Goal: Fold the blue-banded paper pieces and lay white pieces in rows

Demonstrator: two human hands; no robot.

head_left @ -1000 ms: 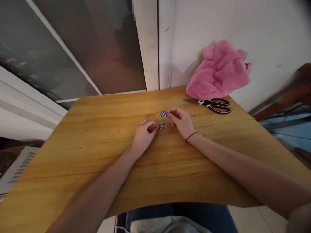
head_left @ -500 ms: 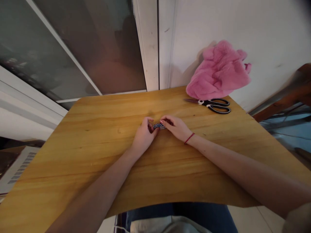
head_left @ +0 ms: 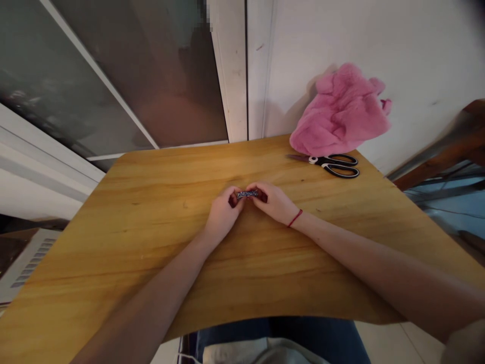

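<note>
Between my two hands is a small, flat, dark blue piece with a pale pattern [head_left: 247, 194], perhaps folded; its material is too small to make out. My left hand [head_left: 223, 211] pinches its left end between thumb and fingers. At the other end, my right hand [head_left: 276, 203] has its thumb and bent fingers closed on the piece, covering part of it. A red string circles the right wrist. Both hands are low over the middle of the wooden table [head_left: 182, 283].
Black-handled scissors [head_left: 333, 164] lie at the back right of the table, blades pointing left. Behind them a pink plush cloth [head_left: 343, 114] is heaped against the white wall [head_left: 417, 55]. A sliding door with dark panes [head_left: 159, 76] stands at the back left.
My right fingers have shifted slightly left and curled round the right end. The blue piece has turned, now showing a narrower, more level face. The scissors and pink cloth stay put.
</note>
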